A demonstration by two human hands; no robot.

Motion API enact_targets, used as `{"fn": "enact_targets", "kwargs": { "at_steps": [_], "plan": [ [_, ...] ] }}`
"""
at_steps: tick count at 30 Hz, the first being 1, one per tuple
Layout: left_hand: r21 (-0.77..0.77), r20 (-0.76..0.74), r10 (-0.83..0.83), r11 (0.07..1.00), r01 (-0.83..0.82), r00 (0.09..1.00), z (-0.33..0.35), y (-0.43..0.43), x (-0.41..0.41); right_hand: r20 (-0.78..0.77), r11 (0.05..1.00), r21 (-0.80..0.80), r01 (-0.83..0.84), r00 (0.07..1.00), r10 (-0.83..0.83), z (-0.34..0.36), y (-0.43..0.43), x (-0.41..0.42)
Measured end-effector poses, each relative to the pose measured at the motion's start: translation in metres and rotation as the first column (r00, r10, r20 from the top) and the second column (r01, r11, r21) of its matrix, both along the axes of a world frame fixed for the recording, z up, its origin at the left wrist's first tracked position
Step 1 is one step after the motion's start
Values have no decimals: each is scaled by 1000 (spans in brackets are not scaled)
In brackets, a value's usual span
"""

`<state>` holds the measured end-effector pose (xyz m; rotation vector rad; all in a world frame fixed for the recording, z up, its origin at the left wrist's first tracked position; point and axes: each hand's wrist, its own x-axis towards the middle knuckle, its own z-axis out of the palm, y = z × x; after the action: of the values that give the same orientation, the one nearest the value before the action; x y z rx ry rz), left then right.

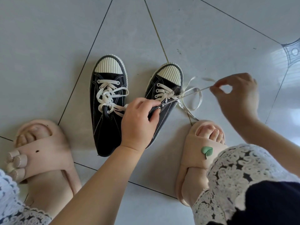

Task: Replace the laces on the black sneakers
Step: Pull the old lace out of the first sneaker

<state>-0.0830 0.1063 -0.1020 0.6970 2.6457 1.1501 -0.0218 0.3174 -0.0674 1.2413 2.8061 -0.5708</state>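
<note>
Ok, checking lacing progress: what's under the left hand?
The left hand grips the sneaker being laced, by its eyelet edge. Toe-side eyelets hold the lace; the tongue and opening beneath the hand are hidden.

Home floor, pale glossy tiles (48, 38) (house slippers (47, 153) worn)

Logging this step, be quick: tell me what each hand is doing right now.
Left hand: grips the sneaker beside its eyelets.
Right hand: pinches the lace, which is pulled taut.
</note>
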Motion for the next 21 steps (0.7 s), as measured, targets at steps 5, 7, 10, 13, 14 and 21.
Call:
{"fn": "enact_targets", "kwargs": {
  "at_steps": [5, 7, 10, 13, 14, 21],
  "plan": [
    [18, 10, -13, 1000, 13, 1000, 0, 0, 0, -33, 889, -146, -435, 900, 435, -8, -62, -11],
    [28, 13, -18, 999, 18, 1000, 0, 0, 0, 18, 873, -115, -473, 878, 478, -15, -76, -15],
    [20, 12, -12, 1000, 12, 1000, -1, 0, 0, 44, 868, -67, -493, 867, 496, -19, -75, -19],
    [8, 4, -3, 1000, 3, 1000, -1, 0, 0, -35, 925, -102, -366, 930, 365, -10, -55, -21],
    [8, 1, -5, 1000, 5, 1000, -1, -1, 0, -67, 947, -104, -303, 952, 298, -7, -47, -20],
    [3, 6, -1, 1000, 1, 1000, 0, -1, 2, 42, 1000, 3, 10, 999, -10, 7, 15, -21]
  ]
}}
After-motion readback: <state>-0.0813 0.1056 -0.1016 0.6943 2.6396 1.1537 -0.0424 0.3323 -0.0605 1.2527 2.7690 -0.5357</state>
